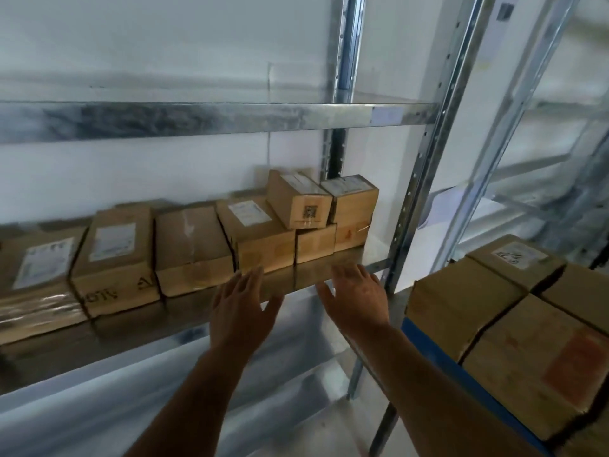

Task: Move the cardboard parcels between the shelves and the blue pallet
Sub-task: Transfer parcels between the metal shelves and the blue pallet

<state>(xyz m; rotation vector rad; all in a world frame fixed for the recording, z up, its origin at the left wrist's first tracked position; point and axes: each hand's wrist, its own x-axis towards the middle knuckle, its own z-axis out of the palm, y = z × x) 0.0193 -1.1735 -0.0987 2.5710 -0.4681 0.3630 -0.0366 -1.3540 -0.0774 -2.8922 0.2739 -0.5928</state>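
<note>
Parcels [194, 249] of brown cardboard line a metal shelf [329, 275] just beyond a person's outstretched hands, while more boxes [514, 328] sit packed together on a blue pallet [461, 374] off to the right of the right forearm. Both hands are empty and spread, fingers apart, palms turned toward the shelf. The left hand [242, 306] hovers at the shelf's front lip, its fingertips just short of a labelled parcel [255, 234]. The right hand [357, 296] hangs beside it, below a short box [315, 243] that carries a smaller box [298, 199] printed with a square code, tilted across the stack. Neither hand touches cardboard. Whether the reach is toward the shelf or away from it cannot be told.

The parcels look stiff and square-edged, taped shut, several with white paper labels on top. Their walls show dents and creases near the corners, so they would probably give a little under a hard squeeze. By their size they seem light enough for one person, though nothing shows what is inside. The tape and the glossy wrap on the parcel far to the left [36, 285] could be slick. The safest hold appears to be a palm flat on each side wall, low down, with the tilted box on top lifted off first, since it rests unevenly and could slide.
</note>
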